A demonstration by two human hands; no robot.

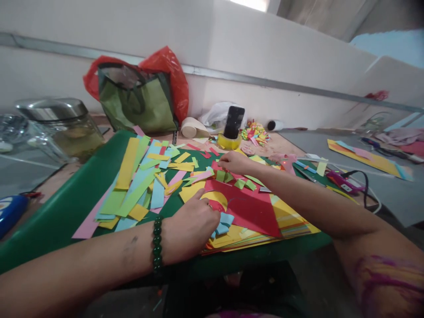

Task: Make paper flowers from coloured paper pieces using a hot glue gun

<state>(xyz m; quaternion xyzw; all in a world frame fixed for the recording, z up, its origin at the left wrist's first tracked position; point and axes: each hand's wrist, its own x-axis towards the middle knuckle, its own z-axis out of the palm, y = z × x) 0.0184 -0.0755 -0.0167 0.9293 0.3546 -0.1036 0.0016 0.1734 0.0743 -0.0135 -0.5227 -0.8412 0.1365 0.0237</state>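
White wall behind, a grey rail running along it. In front of it a green table point(66, 212) littered with cut coloured paper.

Landmark: red paper sheet point(251, 210), lying flat near the table's front edge on top of a stack of yellow and orange sheets point(285, 223).

Left hand point(192, 227) rests at the red sheet's left edge, fingers curled down and pressing on a yellow paper disc point(215, 198) that sits against that edge. Whether they pinch anything, cannot tell. A green bead bracelet point(157, 243) circles the wrist. Light blue scraps point(222, 223) lie just beside the knuckles.

Right hand point(233, 162) is beyond the red sheet's far edge, arm stretched across it, fingers bent with the tips down among small green paper pieces point(228, 176). Grip hidden, cannot tell.

Left of the red sheet: a loose heap of long paper strips point(139, 185), yellow, green, blue, pink.

Behind the red sheet, toward the wall: a black phone point(233, 122) standing upright in a yellow tape roll point(228, 142), a pale tape roll point(190, 128) beside it, a red and green bag point(139, 95) farther left, and a glass jar point(66, 128) with a metal lid farther left again.

Right of the red sheet: a purple glue gun point(341, 182) with its black cord.
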